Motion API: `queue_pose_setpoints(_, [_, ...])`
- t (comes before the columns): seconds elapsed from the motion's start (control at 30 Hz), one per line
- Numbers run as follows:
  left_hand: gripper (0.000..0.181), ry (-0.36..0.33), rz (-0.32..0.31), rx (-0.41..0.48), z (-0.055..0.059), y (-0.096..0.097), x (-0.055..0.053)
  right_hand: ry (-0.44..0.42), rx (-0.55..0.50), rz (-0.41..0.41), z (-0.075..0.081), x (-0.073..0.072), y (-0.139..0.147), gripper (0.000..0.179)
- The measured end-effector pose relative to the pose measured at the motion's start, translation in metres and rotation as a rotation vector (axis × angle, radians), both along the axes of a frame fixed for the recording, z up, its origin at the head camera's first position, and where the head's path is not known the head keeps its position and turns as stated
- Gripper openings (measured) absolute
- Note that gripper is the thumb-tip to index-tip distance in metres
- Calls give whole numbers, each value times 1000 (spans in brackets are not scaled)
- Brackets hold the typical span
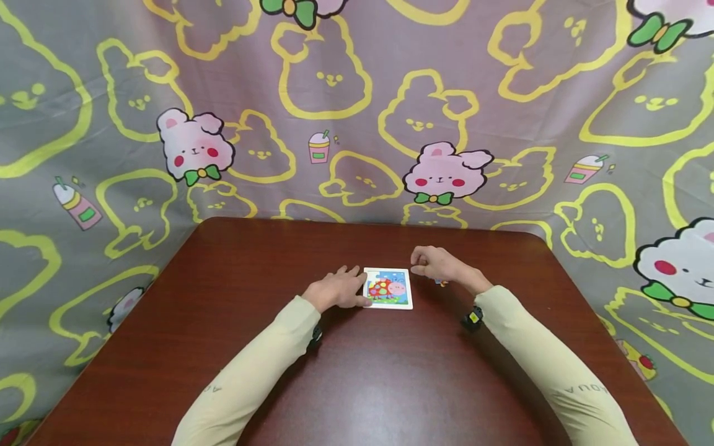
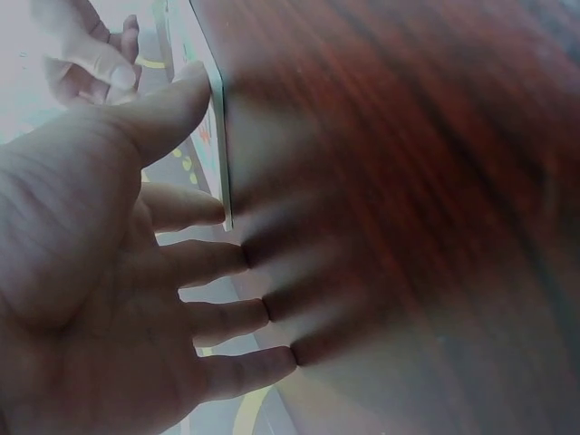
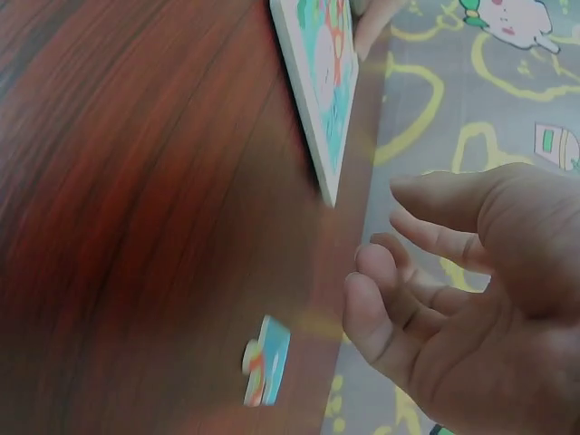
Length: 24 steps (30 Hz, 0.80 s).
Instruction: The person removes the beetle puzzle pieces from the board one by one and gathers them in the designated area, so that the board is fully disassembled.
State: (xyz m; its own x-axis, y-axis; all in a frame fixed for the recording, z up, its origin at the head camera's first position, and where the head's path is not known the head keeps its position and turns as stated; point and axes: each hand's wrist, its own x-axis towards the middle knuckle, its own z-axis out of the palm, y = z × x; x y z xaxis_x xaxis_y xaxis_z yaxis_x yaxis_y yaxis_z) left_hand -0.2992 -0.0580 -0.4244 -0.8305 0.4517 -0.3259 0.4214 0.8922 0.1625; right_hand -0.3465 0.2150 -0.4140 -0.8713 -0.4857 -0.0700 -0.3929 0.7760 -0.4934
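Note:
A white-framed jigsaw puzzle [image 1: 388,289] with a red spotted ladybug picture lies on the table, a pale bare patch at its upper left. My left hand [image 1: 337,290] rests at its left edge, fingers spread, the thumb [image 2: 181,104] against the frame in the left wrist view. Just past the puzzle's right edge hovers my right hand [image 1: 437,263], its fingers loosely bent with nothing between them. Below that hand lies a loose puzzle piece [image 3: 265,362], blue with orange and red marks, partly hidden by the hand in the head view.
The brown wooden table [image 1: 357,371] ends at a rounded back edge. Behind and beside it hangs a grey cloth [image 1: 357,68] printed with yellow outlines and white bunnies. Each wrist wears a dark strap device, such as the one on the right wrist [image 1: 472,318].

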Motion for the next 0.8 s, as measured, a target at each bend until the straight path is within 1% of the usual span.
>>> queue_pose_setpoints(0.17, [78, 1, -8, 5, 0, 0, 1, 0, -8, 3, -2, 0, -13, 23])
queue_pose_setpoints(0.4, [78, -3, -5, 7, 1, -1, 2, 17, 33, -6, -5, 3, -28, 23])
queue_pose_setpoints(0.63, [79, 3, -10, 9, 0, -2, 2, 47, 62, 42, -13, 4, -36, 19])
queue_pose_setpoints(0.8, [79, -5, -3, -6, 0, -3, 3, 5, 62, 68, -16, 5, -42, 26])
